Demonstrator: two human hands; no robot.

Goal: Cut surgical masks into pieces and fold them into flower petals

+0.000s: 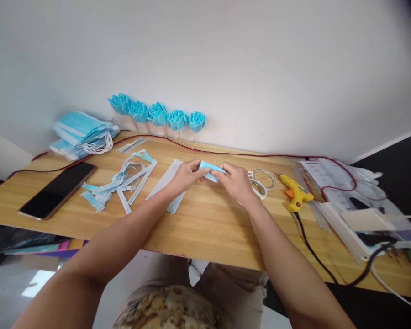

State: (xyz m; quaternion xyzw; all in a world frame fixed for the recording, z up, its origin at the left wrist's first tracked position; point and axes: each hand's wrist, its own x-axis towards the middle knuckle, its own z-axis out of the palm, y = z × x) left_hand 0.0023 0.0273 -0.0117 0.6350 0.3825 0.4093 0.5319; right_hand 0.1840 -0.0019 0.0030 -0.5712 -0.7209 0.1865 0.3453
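Observation:
Both my hands pinch a small folded piece of blue mask fabric (210, 169) above the middle of the table. My left hand (190, 174) grips its left end, and my right hand (237, 180) has its right end between thumb and fingers. Under my left forearm lies a flat pale strip of mask material (161, 177), partly covered. Close to my right hand are scissors (260, 188) with white handles, their blades hidden behind the hand. A clear ring, perhaps a tape roll (267, 177), sits just beyond them.
Several blue fabric flowers (157, 114) on sticks lean against the wall. At left are stacked face masks (80, 132), a phone (58, 189) and cut mask scraps (119, 183). A yellow glue gun (296, 193), its black cable and a white power strip (352, 233) occupy the right.

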